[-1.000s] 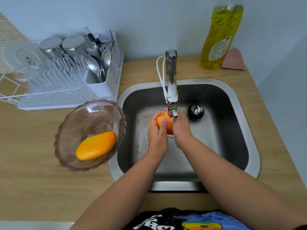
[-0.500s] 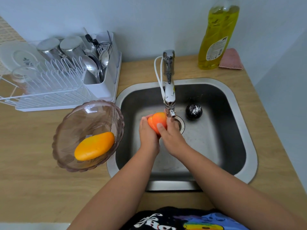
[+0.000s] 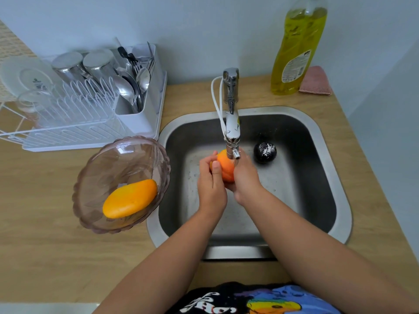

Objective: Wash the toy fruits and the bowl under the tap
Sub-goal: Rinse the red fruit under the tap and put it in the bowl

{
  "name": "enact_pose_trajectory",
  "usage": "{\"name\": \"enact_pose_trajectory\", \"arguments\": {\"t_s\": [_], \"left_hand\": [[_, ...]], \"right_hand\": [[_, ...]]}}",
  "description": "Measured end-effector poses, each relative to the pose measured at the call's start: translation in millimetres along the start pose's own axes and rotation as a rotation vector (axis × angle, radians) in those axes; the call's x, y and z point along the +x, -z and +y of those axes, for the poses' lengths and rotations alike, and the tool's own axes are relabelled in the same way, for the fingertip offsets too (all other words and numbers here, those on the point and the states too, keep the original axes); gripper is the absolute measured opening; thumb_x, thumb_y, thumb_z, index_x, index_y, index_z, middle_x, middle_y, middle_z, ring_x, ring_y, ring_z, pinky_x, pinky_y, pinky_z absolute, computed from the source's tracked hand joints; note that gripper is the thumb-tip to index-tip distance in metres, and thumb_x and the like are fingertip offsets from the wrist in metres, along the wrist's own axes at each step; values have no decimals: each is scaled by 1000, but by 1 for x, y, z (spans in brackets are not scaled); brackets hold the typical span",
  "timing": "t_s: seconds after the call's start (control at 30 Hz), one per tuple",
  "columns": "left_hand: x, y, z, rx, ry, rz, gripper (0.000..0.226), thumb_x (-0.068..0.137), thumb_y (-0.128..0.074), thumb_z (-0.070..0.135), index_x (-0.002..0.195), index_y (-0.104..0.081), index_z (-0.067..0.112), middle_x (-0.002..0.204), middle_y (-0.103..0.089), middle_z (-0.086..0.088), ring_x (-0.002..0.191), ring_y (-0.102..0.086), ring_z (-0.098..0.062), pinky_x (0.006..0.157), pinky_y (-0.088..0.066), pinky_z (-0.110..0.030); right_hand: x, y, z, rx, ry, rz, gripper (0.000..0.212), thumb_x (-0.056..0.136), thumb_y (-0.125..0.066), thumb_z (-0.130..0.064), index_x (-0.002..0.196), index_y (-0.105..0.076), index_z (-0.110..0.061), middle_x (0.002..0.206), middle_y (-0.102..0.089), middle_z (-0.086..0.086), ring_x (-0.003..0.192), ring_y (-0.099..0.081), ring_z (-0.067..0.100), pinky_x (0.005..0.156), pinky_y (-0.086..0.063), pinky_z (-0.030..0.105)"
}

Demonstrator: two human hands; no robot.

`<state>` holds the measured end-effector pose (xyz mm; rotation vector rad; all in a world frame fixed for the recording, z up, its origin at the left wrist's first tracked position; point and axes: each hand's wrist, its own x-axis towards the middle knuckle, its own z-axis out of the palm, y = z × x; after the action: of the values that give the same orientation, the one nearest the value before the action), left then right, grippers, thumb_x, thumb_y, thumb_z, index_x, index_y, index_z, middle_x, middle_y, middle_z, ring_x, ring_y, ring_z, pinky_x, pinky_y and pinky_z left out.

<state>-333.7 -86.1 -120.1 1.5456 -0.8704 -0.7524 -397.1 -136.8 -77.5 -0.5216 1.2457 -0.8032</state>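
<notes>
A wooden counter [image 3: 45,257] runs under a pale wall and carries a steel sink [image 3: 340,211] set into it. To the left stands a white dish rack [image 3: 90,132] holding upturned steel cups, a plate, a glass and a caddy of spoons and forks. A tinted glass bowl [image 3: 108,168] sits tilted at the sink's left rim, with a yellow-orange toy mango [image 3: 130,198] lying inside it. A tall bottle of yellow dish soap [image 3: 297,53] stands behind the sink beside a pink cloth [image 3: 315,81]. Over the basin, the left hand [image 3: 210,189] and right hand [image 3: 246,180] both close around an orange toy peach [image 3: 224,166], held directly under the tap [image 3: 231,114] spout. A dark round toy fruit [image 3: 264,152] with white foam flecks rests on the sink floor, right of the tap.
</notes>
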Motion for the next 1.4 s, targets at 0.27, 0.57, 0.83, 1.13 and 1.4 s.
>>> {"name": "enact_pose_trajectory", "arguments": {"t_s": [0.27,0.57,0.83,1.13,1.4], "left_hand": [[2,5,-8,-16,187,-89,38,102,-37,47,120,-52,17,144,-53,-8,118,-56,-10,105,-46,-33],[29,7,11,-89,376,-52,55,79,-42,74,105,-51,26,112,-62,-10,110,-64,-33,99,-52,-54],[16,8,20,87,98,-91,28,110,-33,29,92,-54,21,85,-57,5,71,-55,6,69,-47,-17],[0,12,11,184,-35,-94,43,97,-32,59,112,-54,25,96,-61,6,83,-62,-14,66,-51,-22],[-20,40,4,232,-55,-47,30,102,-34,31,121,-55,21,122,-56,4,111,-56,-7,90,-47,-18]], "right_hand": [[7,4,23,-114,29,6,31,99,-36,-41,119,-53,-23,122,-59,12,107,-63,29,87,-56,48],[-5,15,36,-542,414,-175,50,93,-48,-41,141,-40,-28,139,-41,5,122,-43,11,107,-31,27],[-6,10,23,-449,440,3,23,96,-46,-45,115,-47,-32,111,-55,-1,97,-54,9,82,-46,19],[-6,5,10,-318,81,29,42,98,-23,-54,101,-51,-23,85,-59,8,52,-53,23,45,-44,27],[-20,27,24,50,-319,-110,30,101,-43,-40,107,-52,-12,87,-61,19,48,-49,19,40,-43,21]]}}
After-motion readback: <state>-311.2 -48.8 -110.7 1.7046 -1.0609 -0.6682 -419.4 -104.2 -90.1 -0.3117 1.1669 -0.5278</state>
